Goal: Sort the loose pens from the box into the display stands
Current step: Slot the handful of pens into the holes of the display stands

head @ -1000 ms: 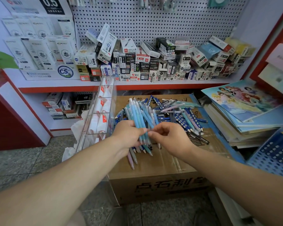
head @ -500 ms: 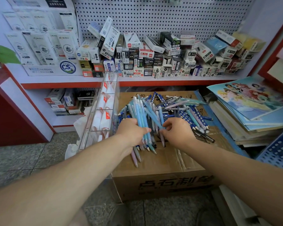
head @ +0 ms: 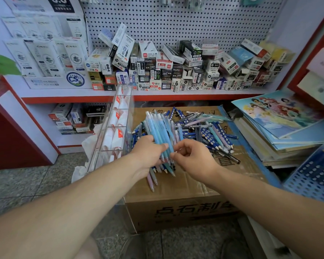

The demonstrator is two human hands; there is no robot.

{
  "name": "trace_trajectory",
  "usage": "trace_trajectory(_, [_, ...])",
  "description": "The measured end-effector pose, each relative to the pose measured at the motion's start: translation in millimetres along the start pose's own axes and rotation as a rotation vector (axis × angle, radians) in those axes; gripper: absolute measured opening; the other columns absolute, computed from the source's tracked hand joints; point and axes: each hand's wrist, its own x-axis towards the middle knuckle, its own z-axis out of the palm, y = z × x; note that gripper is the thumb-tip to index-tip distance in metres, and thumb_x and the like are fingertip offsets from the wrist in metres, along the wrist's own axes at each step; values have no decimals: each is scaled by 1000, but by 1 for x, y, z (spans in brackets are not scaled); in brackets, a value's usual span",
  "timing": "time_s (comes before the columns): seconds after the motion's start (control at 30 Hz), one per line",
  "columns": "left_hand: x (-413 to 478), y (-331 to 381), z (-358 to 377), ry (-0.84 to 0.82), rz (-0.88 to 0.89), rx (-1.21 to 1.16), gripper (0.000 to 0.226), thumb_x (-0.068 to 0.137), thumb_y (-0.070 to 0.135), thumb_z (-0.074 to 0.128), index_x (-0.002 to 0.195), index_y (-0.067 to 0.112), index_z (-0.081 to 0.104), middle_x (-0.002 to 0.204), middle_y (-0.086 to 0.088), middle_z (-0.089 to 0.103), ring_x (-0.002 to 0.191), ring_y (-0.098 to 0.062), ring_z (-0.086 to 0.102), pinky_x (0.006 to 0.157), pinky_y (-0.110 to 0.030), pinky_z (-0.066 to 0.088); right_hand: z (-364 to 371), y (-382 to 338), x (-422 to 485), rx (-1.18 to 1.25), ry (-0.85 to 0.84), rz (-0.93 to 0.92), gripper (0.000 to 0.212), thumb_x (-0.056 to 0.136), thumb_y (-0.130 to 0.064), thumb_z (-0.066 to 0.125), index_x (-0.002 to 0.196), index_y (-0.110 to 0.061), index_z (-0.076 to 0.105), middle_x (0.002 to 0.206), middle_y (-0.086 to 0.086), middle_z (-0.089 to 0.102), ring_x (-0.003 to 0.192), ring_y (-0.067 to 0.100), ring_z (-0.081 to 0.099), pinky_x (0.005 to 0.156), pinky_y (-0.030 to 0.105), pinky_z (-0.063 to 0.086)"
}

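1. Grips a bundle of pens (head: 158, 131) with the left hand (head: 148, 151) at the middle of the frame, fingers curled round the light blue barrels, tips pointing toward the lower edge.
2. Pinches the right edge of that bundle with the right hand (head: 195, 159), thumb and forefinger closed on one barrel as far as can be told, other fingers curled in.
3. Leaves a pile of loose pens (head: 209, 131) heaped just behind and right of both hands, on the closed top of the cardboard box (head: 185, 214); mostly dark blue, some pale.
4. Has the clear stand (head: 129, 113) just left of the box, compartments stuffed with white wrappers (head: 118, 135); touching the box or only beside it, cannot tell.
5. Risk of a spill: bundle fanned and uneven, a few pens hanging lower than the rest; easy to drop several onto the box or the floor (head: 26, 184) by slackening the left grip while tugging with the right.
6. Risk of a mix-up: pale barrels in the pile much like those in hand; easy to slot the wrong kind by going on colour alone.
7. Risk of a knock: thin clear walls close to the left wrist; easy to tip the stand by swinging a wide fan into it.
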Motion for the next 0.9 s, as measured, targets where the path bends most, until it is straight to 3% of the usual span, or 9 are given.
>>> trace_trajectory(0.17, [-2, 0, 0, -30, 13, -53, 17, 95, 6, 68, 108, 17, 68, 111, -16, 74, 102, -35, 72, 89, -54, 60, -3, 0, 0, -5, -6, -57, 6, 92, -17, 74, 92, -14, 69, 80, 25, 67, 57, 16, 53, 56, 31, 48])
trace_trajectory(0.37, [-8, 5, 0, -21, -21, -126, 17, 93, 0, 69, 105, 12, 69, 110, -16, 74, 102, -33, 72, 69, -35, 63, -4, 5, 7, -47, 7, -74, 8, 91, -21, 76, 89, -14, 71, 78, 17, 70, 60, 15, 58, 63, 42, 56])
trace_trajectory(0.53, [-10, 6, -2, -18, -53, -44, 17, 92, -2, 70, 101, 13, 69, 103, -13, 75, 91, -26, 74, 62, -30, 61, 2, 9, 6, -86, -19, -75, 9, 89, -24, 79, 89, -18, 72, 75, -1, 70, 60, 4, 59, 61, 25, 54])
trace_trajectory(0.77, [-7, 4, -4, 8, -49, -24, 13, 91, 2, 72, 99, 13, 70, 100, -13, 75, 89, -26, 74, 64, -33, 62, 1, 5, 7, -94, -68, -79, 9, 88, -27, 79, 89, -20, 75, 72, -5, 70, 58, -2, 60, 58, 17, 50])
trace_trajectory(0.83, [-4, 3, -5, 43, -39, 1, 12, 90, 4, 74, 97, 12, 70, 100, -15, 75, 91, -30, 74, 74, -43, 64, -4, 4, 10, -65, -80, -64, 12, 88, -30, 79, 87, -19, 76, 71, -4, 71, 58, 1, 62, 57, 17, 50])
trace_trajectory(0.9, [-1, 2, -6, 66, -35, 18, 14, 87, 5, 77, 92, 15, 69, 100, -15, 75, 92, -32, 74, 82, -52, 62, -12, 8, 19, -105, 10, -42, 14, 87, -32, 79, 87, -19, 74, 74, -4, 72, 64, 5, 66, 59, 21, 53])
